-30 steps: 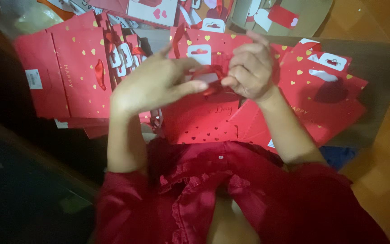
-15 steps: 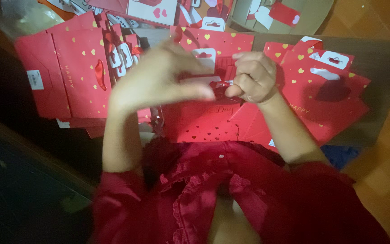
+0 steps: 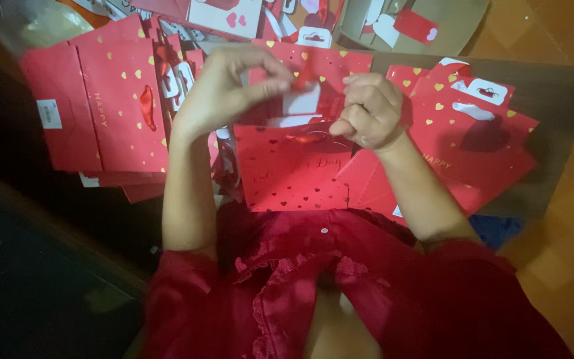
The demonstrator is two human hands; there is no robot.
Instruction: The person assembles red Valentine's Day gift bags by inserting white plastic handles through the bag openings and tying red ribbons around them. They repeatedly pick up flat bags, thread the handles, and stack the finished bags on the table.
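Note:
My left hand (image 3: 224, 90) pinches the top of a small white tag (image 3: 300, 103) and a red ribbon end between thumb and fingers. My right hand (image 3: 370, 110) is closed in a fist around the thin red ribbon (image 3: 310, 136), just right of the tag. Both hands hover over a flat red gift bag (image 3: 293, 173) with small gold hearts, lying straight in front of me. The ribbon's full run is hidden behind my fingers.
A stack of red heart-print bags (image 3: 101, 106) lies to the left, and more bags (image 3: 473, 133) fan out to the right. White tags and cards (image 3: 224, 13) litter the back. A cardboard box (image 3: 413, 26) sits at the back right. A dark edge (image 3: 34, 226) runs at left.
My left hand has risen and curled from spread fingers into a pinch on the tag. My right hand moved slightly right and down, still clenched on the ribbon.

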